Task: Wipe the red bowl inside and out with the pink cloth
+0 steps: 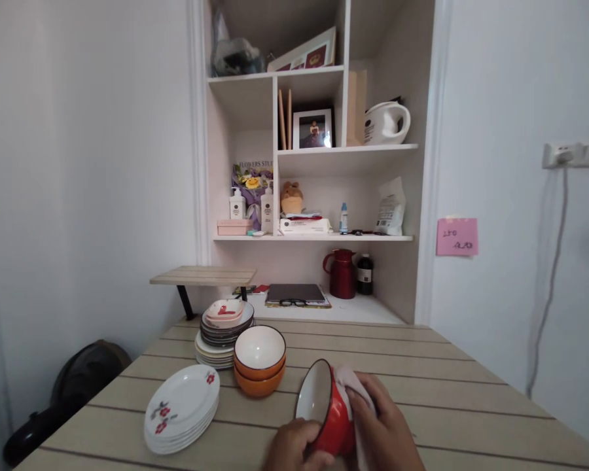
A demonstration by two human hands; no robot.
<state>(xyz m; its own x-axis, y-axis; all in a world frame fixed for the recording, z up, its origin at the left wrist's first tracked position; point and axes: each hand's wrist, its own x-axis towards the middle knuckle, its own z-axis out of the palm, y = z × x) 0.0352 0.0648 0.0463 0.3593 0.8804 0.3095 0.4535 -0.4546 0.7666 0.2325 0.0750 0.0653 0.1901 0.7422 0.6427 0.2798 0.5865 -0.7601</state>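
Left fingers (304, 430) grip a red bowl (334, 426) (glossy, round); right fingers (375, 392) clutch limp cloth (346, 379).

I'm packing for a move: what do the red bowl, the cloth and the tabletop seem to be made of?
Red bowl: probably glazed ceramic, though enamelled metal is possible; glossy highlights, dark rim.
Cloth: soft-looking fabric, matte, folding in the right hand.
Tabletop: wood or wood-look laminate, dull finish; pale plank-like strips with dark lines between.
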